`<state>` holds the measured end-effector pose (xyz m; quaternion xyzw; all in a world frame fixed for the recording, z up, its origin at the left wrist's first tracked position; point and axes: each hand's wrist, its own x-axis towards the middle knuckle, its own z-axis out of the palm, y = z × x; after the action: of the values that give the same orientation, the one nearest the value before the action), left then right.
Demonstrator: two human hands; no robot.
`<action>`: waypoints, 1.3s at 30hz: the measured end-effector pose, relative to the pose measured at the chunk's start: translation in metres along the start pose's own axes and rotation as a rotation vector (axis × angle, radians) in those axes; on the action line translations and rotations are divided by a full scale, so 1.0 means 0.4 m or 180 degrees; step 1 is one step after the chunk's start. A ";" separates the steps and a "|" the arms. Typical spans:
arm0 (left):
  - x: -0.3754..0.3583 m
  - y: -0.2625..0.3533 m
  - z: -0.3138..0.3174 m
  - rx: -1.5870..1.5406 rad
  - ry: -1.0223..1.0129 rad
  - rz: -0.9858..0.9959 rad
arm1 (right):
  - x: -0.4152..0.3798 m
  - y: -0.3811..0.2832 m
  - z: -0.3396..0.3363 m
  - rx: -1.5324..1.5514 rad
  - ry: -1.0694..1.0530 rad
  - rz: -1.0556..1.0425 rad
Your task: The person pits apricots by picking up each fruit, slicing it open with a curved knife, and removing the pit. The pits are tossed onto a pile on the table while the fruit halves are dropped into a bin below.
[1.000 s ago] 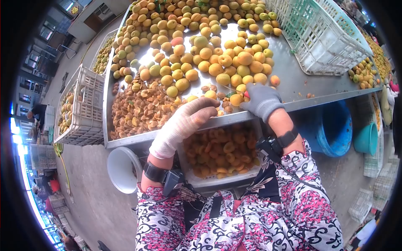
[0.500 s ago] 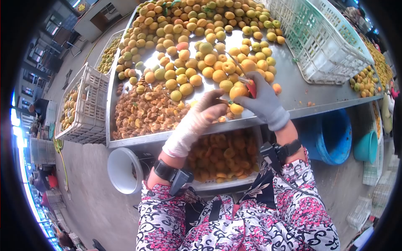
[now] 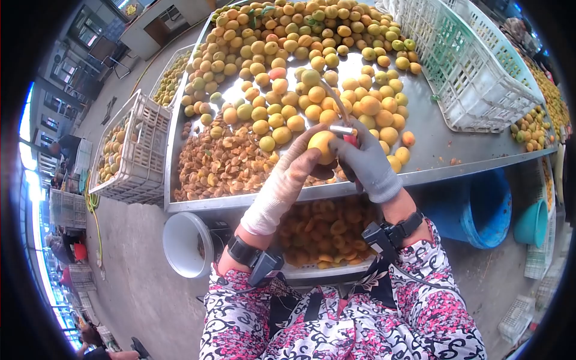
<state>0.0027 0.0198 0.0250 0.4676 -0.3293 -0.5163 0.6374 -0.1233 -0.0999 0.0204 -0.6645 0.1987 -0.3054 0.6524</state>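
Note:
My left hand [image 3: 295, 161], in a pale stained glove, is closed around a yellow apricot [image 3: 321, 146] above the table's front edge. Close against it on the right is my right hand [image 3: 371, 161], in a grey glove, gripping a red-handled knife [image 3: 336, 104]. Its thin curved blade points up and away, over the loose apricots [image 3: 369, 105]; much of the handle is hidden by my fingers. Left of my hands lies a pile of brown apricot stones [image 3: 222, 159] on the metal table [image 3: 420, 144].
A white-green crate [image 3: 474, 90] stands on the table's right side. Below the edge is a tray of apricot halves [image 3: 327, 234], between a white bucket [image 3: 188, 245] and a blue barrel [image 3: 489, 210]. Another crate of fruit [image 3: 135, 150] stands at left.
Both hands have drawn together and slightly nearer. The left hand, earlier reaching fingers to fruit at the table edge, now holds an apricot up beside the knife. The view has shifted slightly.

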 end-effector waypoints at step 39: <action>0.018 -0.004 -0.071 -0.0612 0.0279 0.0679 | -0.083 0.034 0.113 -0.0922 -0.0118 0.0103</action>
<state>0.0296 0.0201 0.0133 0.3889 -0.2980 -0.4539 0.7442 -0.1157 -0.0454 0.0037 -0.7539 0.2393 -0.2507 0.5581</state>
